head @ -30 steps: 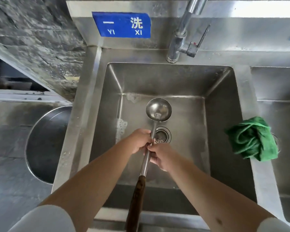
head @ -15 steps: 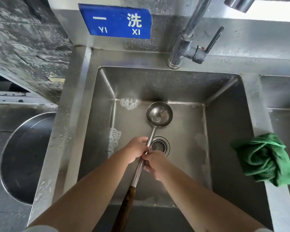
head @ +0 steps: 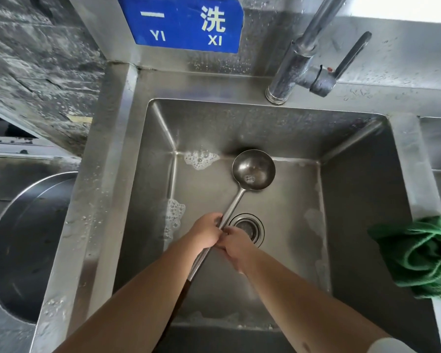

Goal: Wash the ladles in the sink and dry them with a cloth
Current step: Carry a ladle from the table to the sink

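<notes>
The ladle (head: pixel 253 171), a steel one with a round bowl, a long shaft and a dark wooden grip at the near end, is held inside the sink (head: pixel 362 205). A few suds are seen in its bowl, which lies beyond the drain (head: pixel 247 229), close to the sink's far wall. Open room is left on every side between the bowl and the sink walls. The shaft is gripped beside the drain by the left hand (head: pixel 206 231) and the right hand (head: pixel 236 247), fingers curled round it. A green cloth (head: pixel 418 258) is bunched on the sink's right rim.
</notes>
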{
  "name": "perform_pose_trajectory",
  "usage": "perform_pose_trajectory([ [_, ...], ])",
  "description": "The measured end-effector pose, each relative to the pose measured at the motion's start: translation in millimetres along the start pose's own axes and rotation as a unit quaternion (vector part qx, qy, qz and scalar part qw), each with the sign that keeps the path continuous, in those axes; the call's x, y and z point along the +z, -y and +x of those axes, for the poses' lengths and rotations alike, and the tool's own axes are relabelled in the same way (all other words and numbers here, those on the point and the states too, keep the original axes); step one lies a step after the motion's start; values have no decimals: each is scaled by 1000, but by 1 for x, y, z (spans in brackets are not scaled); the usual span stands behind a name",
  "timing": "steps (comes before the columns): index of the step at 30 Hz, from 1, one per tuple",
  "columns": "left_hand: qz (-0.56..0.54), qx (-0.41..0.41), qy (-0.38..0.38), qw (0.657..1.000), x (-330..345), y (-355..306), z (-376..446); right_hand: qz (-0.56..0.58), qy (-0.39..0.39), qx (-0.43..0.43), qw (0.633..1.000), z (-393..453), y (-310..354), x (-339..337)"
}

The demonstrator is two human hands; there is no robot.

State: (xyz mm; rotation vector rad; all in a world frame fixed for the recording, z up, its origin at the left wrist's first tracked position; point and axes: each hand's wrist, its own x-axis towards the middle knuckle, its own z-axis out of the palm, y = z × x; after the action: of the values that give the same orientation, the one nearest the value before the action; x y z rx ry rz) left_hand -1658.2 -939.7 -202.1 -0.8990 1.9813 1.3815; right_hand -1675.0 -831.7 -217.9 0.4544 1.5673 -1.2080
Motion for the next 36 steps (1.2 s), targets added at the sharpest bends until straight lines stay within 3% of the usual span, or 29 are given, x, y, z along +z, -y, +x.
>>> perform_pose_trajectory([
  [11,-36,-44,18,998,3,-3,-5,-40,33,7,999,-16,14,-7],
  [19,117,4,-16,993,-31,-46,-75,-216,-58,-67,972,-85,57,-27],
  [22,168,48,-19,984,-42,-62,-115,-315,-119,-79,938,-126,74,-37],
  [28,285,145,-45,946,-67,-88,-183,-503,-140,-169,836,-215,91,-57],
  [32,348,181,-82,916,-78,-94,-222,-575,-184,-200,771,-259,91,-64],
  [36,420,199,-119,877,-78,-100,-266,-616,-205,-201,734,-295,85,-63],
])
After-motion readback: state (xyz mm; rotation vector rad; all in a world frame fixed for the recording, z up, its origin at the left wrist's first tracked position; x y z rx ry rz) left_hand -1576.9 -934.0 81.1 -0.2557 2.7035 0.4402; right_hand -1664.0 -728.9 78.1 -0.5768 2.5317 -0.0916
